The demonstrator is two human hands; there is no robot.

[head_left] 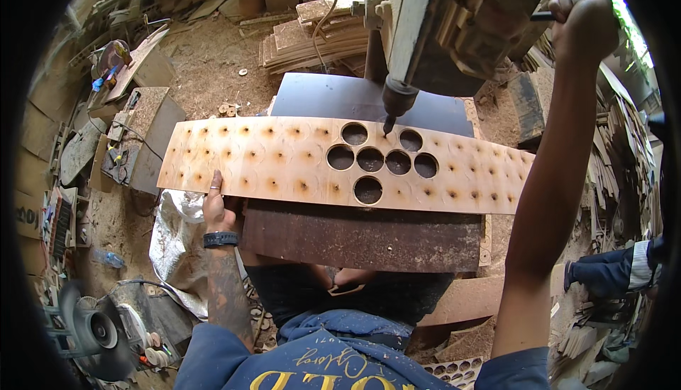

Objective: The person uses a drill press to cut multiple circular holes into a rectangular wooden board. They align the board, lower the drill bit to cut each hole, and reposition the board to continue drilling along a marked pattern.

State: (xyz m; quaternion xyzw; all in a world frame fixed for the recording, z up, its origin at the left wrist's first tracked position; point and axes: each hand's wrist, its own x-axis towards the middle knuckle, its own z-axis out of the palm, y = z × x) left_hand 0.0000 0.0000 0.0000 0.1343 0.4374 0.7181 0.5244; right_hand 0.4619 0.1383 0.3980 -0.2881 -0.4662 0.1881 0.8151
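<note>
A long pale wooden board point(273, 177) lies across a drill press table, marked with rows of small scorched dots. Several round holes are cut through its middle. At the near edge, left of those holes, my left hand point(218, 209) grips the board with its thumb on top; the fingers beneath are hidden. High on the right, my right hand point(587, 23) is closed around the dark lever handle point(543, 16) of the drill press point(482, 25). Its chuck point(399, 96) holds a bit point(389, 125) just over the board, between the two far holes.
A dark brown panel point(355, 237) sits under the near edge, a grey sheet point(333, 96) behind. Stacked boards point(312, 39) lie beyond. At lower left are a fan point(99, 330) and silvery sheeting point(170, 241). Another person's leg point(603, 273) shows at right.
</note>
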